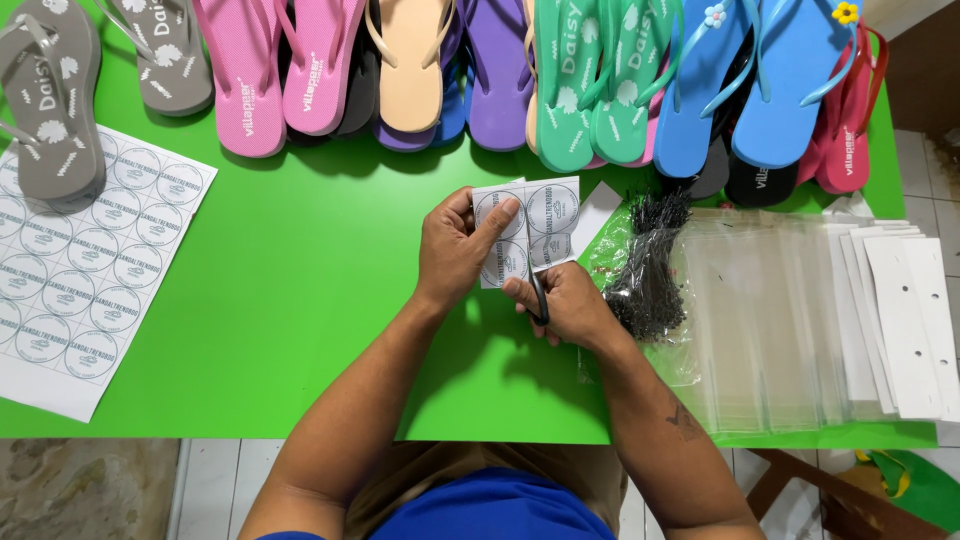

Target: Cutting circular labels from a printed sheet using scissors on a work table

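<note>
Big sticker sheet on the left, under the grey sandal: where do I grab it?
Take the sticker sheet by its free right-hand edge, coming from the right over bare green table. The grey sandal lies on its far left part, so pinch the edge with fingers and slide it out toward you.

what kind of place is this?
Likely a small footwear packing workspace: a row of flip-flops along a green table, a round-label sheet, and stacked clear bags with white header cards.
</note>
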